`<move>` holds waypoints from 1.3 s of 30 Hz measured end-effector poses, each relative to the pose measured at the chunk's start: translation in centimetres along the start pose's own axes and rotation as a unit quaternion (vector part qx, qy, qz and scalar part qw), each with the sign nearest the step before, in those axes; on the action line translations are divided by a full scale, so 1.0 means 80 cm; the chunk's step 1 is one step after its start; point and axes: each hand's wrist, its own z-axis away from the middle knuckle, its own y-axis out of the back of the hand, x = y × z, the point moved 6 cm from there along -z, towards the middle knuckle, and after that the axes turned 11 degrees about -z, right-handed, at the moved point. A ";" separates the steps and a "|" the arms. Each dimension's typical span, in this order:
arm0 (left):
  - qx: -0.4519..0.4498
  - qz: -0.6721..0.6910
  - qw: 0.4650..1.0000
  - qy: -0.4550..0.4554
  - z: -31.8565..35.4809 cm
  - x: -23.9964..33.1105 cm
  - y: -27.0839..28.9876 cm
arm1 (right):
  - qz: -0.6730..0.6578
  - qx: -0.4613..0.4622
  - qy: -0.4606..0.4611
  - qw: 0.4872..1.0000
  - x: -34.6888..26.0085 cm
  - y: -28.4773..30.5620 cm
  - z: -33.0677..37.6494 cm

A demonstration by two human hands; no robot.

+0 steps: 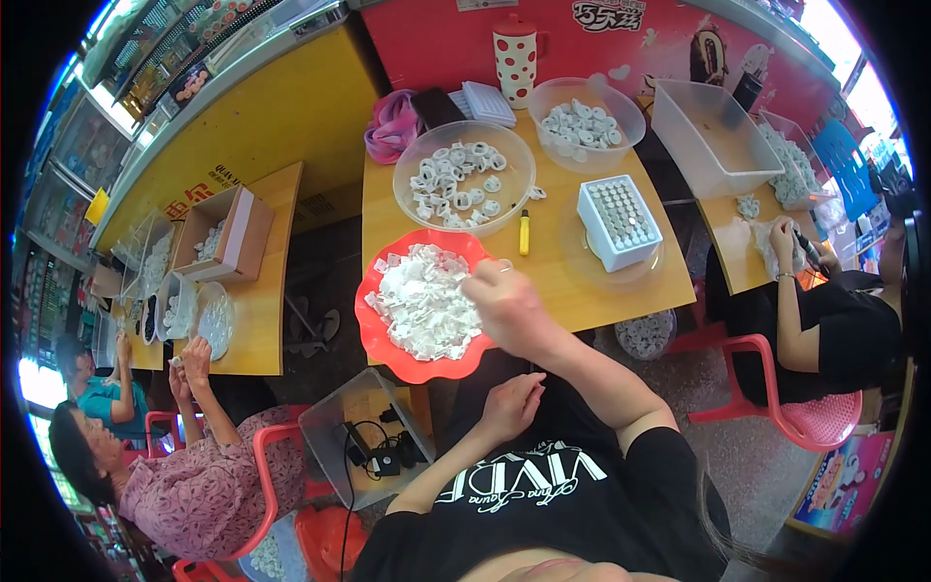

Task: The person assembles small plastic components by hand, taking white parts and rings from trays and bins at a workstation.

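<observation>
A red scalloped bowl [373, 335] full of small flat white plastic pieces [427, 296] sits at the table's near left. My right hand [509, 308] is over the bowl's right rim, its fingers bent and closed at the edge of the heap. Whatever is between those fingertips is too small or hidden to name. Nearer my body, in front of my black shirt, my left hand [509, 407] is held with thumb and fingers pressed together. I cannot make out what its fingertips hold, if anything.
Behind the red bowl stands a clear round bowl [400, 184] of white ring-shaped parts. To its right are a yellow-handled tool [525, 235], a white box of upright round pieces [609, 254] and another clear bowl [630, 107]. Co-workers [208, 485] sit at side tables left and right.
</observation>
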 end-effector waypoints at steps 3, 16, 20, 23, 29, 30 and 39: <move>0.023 0.000 1.000 -0.005 0.000 0.001 0.004 | -0.003 0.092 -0.053 0.994 0.019 0.048 0.027; 0.016 -0.024 1.000 -0.006 -0.001 0.005 0.001 | 0.089 0.109 -0.107 0.984 0.074 0.056 0.091; 0.018 -0.014 1.000 -0.002 -0.001 0.005 0.001 | 0.111 0.143 -0.088 0.980 0.063 0.081 0.088; 0.025 0.003 1.000 -0.005 0.000 -0.001 0.000 | 0.054 0.113 -0.109 0.986 0.064 0.072 0.086; 0.043 0.334 0.915 0.221 0.007 -0.022 0.029 | 0.045 0.069 -0.103 0.991 0.083 0.040 0.073; 0.063 0.331 0.914 0.225 0.006 -0.020 0.042 | 0.055 0.075 -0.106 0.990 0.094 0.036 0.066; 0.065 0.335 0.915 0.214 0.014 -0.029 0.033 | 0.053 0.044 -0.124 0.990 0.132 0.013 0.036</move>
